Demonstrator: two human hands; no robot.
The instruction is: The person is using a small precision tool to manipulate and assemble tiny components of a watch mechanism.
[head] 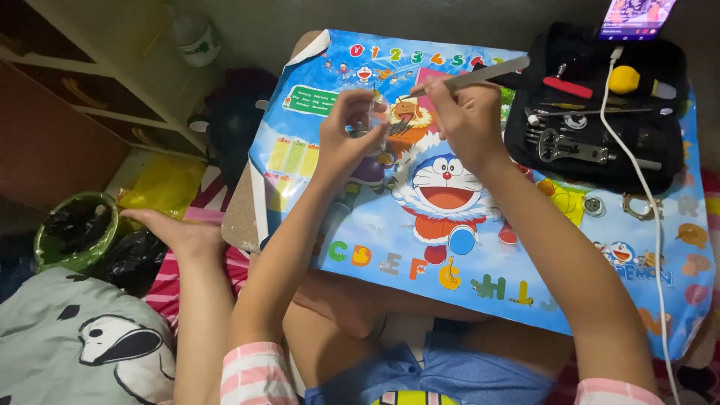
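Note:
My left hand (346,129) is raised over a small lap table covered with a blue cartoon sheet (480,247). Its fingertips pinch a small clear object (373,112) that I cannot make out well. My right hand (465,116) is just to the right of it and holds a thin silver tool like tweezers (472,78), whose tip points left toward the small object. Both hands hover above the sheet's upper middle.
An open black tool case (600,142) with metal tools lies at the table's right rear. A phone (636,18) stands behind it, with a white cable (645,195) trailing down. Small metal parts (594,205) rest by the case. A green bin (71,229) sits left.

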